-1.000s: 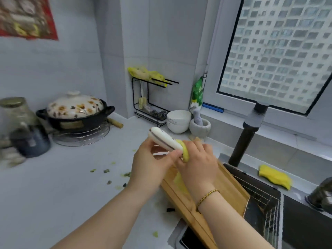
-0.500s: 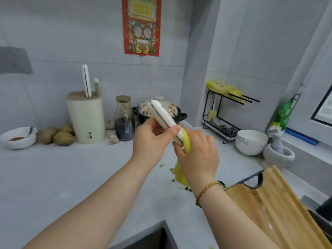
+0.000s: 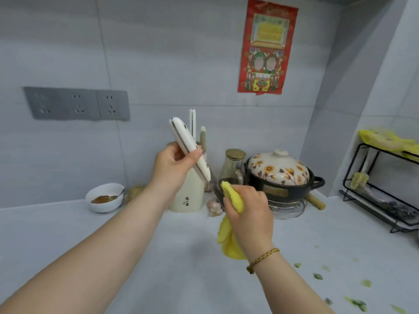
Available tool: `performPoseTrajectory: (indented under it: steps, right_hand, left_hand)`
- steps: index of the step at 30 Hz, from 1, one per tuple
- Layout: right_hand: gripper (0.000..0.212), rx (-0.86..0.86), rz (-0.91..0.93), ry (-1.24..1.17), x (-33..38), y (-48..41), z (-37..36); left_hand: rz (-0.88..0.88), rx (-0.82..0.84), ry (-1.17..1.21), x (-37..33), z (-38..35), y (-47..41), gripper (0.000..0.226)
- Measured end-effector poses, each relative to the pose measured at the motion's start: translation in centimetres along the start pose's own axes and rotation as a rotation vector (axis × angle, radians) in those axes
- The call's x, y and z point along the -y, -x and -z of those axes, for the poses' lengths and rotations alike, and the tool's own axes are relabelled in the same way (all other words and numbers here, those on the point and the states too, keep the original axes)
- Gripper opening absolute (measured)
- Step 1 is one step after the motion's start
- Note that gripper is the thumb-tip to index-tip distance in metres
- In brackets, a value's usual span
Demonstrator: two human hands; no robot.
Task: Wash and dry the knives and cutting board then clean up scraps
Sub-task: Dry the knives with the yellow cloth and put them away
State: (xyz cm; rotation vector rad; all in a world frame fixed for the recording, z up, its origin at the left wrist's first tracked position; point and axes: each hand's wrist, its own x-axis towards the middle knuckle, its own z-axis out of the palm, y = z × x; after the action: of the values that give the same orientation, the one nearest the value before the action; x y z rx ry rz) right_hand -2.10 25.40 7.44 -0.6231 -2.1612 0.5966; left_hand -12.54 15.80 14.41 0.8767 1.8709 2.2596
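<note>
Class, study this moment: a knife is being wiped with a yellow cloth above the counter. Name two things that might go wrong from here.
1. The right hand pinches the yellow cloth around the blade of the knife; a slip might cut the fingers.
2. The left hand holds only the smooth white handle in a light grip, possibly wet, so the knife might drop near the garlic on the counter.

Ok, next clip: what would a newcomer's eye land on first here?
Centre frame, the left hand holds up a knife by its white handle while the right hand pinches a yellow cloth around the blade. Behind them, the flowered clay pot stands on the counter, and a red poster hangs on the wall above.
</note>
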Motion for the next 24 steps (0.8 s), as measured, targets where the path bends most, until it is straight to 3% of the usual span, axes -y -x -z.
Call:
performPoseTrajectory:
  steps: [10, 24]
  right_hand:
    - [0.021, 0.110, -0.129, -0.048, -2.6, -2.9, -5.4]
    - [0.020, 0.167, -0.198, -0.120, -4.5, -5.9, -8.1]
  left_hand:
    - [-0.021, -0.186, 0.145, -1.3, 2.4, -11.6, 0.025]
    - [-0.202, -0.354, -0.094, -5.1, 2.1, -21.4, 0.021]
